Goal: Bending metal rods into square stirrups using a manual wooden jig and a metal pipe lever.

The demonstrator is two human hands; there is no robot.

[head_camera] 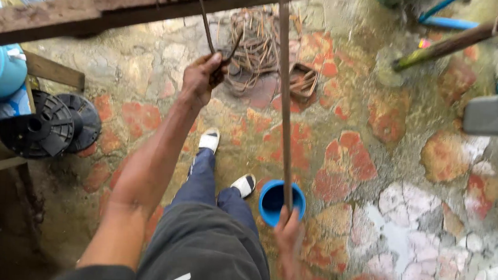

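Left hand [202, 76] is up high, fist closed round a dark hooked tool [226, 57] just under the wooden beam [66, 13]. Right hand [288, 232] grips the long rusty bar [285, 96] low down; its top is cut off. Blue bucket [274, 202] sits just beside the right hand, open stone floor [408, 167] beyond.

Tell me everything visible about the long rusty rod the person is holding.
The rod is long, thin and straight, brown with rust, apparently steel. It stands nearly upright, from the wooden beam at the top down to the right hand, which grips its lower end above a blue bucket. The left hand holds a separate tool, apart from it.
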